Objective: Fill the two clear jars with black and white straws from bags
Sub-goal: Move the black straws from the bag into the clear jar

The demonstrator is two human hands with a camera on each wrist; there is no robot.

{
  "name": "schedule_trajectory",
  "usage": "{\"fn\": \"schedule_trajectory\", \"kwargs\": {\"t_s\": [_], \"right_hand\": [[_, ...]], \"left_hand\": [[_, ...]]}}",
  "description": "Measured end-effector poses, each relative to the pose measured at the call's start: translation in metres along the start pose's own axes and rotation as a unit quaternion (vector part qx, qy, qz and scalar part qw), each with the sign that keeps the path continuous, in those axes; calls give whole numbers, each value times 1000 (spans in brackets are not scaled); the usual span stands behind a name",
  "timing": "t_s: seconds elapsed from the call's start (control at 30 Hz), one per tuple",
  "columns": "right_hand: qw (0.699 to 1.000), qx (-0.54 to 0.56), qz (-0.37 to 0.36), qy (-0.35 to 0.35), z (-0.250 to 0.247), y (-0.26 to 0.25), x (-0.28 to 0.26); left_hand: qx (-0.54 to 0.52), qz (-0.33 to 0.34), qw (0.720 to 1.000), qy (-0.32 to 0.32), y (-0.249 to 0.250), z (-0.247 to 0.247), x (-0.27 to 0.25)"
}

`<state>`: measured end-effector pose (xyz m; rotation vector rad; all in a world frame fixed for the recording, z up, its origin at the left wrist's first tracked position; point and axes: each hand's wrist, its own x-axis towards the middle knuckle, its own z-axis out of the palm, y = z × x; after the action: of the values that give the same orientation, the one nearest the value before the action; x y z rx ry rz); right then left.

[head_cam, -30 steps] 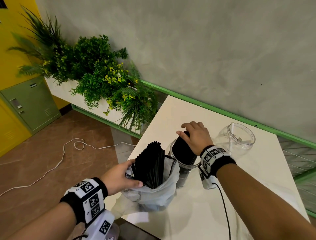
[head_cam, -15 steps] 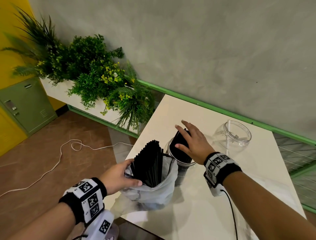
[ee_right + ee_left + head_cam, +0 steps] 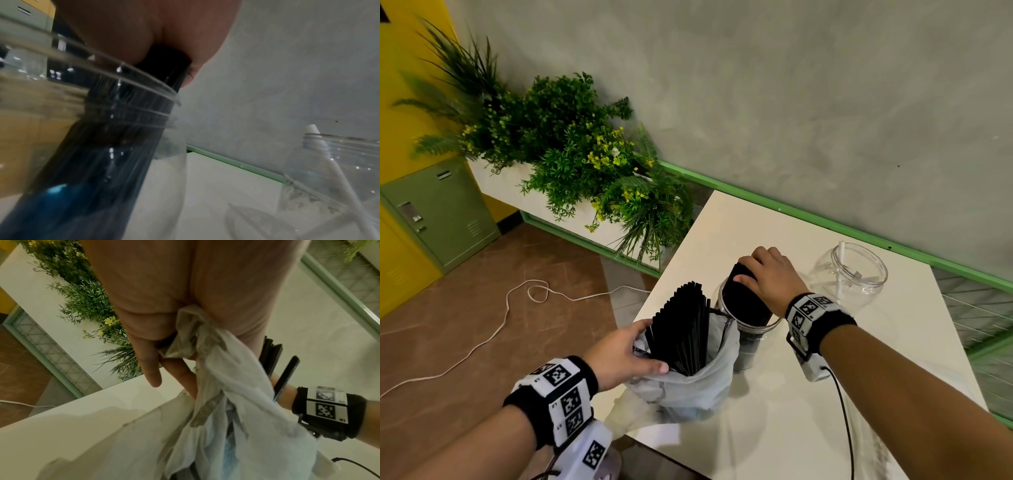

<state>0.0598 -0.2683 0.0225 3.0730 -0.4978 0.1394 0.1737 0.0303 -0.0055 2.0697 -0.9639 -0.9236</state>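
Observation:
My left hand grips the rim of a thin plastic bag that stands on the white table; a fan of black straws sticks out of it. In the left wrist view the fingers bunch the bag's film. Just right of the bag stands a clear jar packed with a bundle of black straws. My right hand curls over the top of that bundle. The right wrist view shows the bundle inside the jar. A second clear jar holds one white straw.
The table ends just left of the bag and at the near edge. A planter of green plants stands on the floor to the left, with a white cable lying across the tiles. A grey wall with a green rail runs behind the table.
My right hand gripped the bundle, spread its fingers flat on the straw tops, and now curls over them again. My left hand keeps its grip on the bag.

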Motion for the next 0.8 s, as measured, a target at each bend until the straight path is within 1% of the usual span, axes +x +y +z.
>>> {"fn": "schedule_trajectory", "kwargs": {"t_s": [0.1,0.17,0.23,0.3,0.33,0.37,0.43,0.47,0.53,0.67,0.8], "right_hand": [[999,14,18,24,-2,0,-6],[997,41,30,62,-6,-7,-11],[987,108,32,113,-13,-21,-20],[967,203,14,154,-21,-41,-34],[953,259,4,154,-23,-54,-43],[938,317,-2,138,-23,-67,-54],[907,412,2,85,-19,-92,-74],[897,437,11,62,-14,-103,-83],[895,443,32,41,-1,-118,-94],[909,409,71,37,21,-129,-96],[897,425,120,28,32,-127,-89]], "left_hand": [[5,0,1000,0,1,0,-1],[-5,-1,1000,-2,0,0,0],[-15,3,1000,3,-2,1,0],[-26,7,1000,5,-1,2,-1],[-41,11,999,5,-2,3,0],[-54,14,998,8,-2,4,0],[-66,27,997,12,-3,4,-1],[-67,33,997,13,-5,5,-1],[-61,40,997,20,-5,6,-2],[-92,43,995,21,-5,10,-4],[-131,38,991,11,-12,12,-8]]}}
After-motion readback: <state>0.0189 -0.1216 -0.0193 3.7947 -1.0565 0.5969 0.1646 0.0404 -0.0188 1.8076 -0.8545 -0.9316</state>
